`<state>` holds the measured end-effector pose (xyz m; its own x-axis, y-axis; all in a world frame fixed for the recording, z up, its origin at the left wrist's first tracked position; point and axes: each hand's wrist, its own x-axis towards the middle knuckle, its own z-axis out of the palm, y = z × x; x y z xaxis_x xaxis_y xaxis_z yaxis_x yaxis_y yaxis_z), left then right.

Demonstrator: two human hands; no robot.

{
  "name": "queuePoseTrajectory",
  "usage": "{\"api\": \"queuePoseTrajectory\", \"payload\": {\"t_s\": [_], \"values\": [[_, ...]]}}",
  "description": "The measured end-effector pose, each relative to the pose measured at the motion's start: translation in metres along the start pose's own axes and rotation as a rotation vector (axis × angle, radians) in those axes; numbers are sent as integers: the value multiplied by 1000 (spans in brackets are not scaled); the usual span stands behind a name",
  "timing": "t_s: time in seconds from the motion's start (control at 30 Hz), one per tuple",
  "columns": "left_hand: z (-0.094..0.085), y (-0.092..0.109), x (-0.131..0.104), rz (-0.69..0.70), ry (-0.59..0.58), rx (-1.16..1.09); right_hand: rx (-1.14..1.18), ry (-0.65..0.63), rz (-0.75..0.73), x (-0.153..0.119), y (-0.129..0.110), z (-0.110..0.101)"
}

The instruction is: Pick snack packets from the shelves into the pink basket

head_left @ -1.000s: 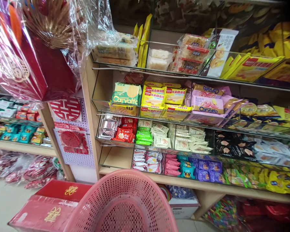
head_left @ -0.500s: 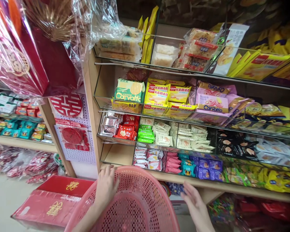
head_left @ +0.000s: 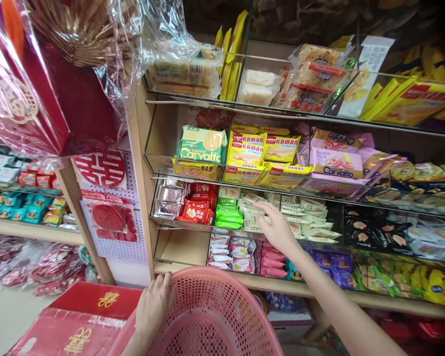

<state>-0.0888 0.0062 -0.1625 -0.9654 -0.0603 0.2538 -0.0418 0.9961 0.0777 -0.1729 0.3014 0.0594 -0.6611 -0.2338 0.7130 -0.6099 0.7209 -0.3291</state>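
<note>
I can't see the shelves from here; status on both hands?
Left hand on rim of pink basket. Right hand open at cream packets, contact unclear. Nothing visibly blocking it.

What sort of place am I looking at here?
Probably a shop for snacks and wedding goods: divided shelves hold sorted packets, including yellow KAMAN packs; a red double-happiness sign shows beside them; and the left hand rests on a pink basket.

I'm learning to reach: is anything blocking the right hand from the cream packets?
Nothing visible stands between the right hand and the cream packets; it's at them, though I can't tell if they touch.
</note>
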Motion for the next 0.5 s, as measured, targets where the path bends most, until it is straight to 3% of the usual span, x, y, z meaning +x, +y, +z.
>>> {"api": "queuePoseTrajectory", "payload": {"t_s": [0.1,0.23,0.5], "values": [[7,-1,2,-4,6,-9,-145,-102,-112,42,10,16],[12,0,8,-13,17,-30,-216,-227,-49,81,24,39],[15,1,14,-19,2,-38,54,-250,100,123,44,59]]}}
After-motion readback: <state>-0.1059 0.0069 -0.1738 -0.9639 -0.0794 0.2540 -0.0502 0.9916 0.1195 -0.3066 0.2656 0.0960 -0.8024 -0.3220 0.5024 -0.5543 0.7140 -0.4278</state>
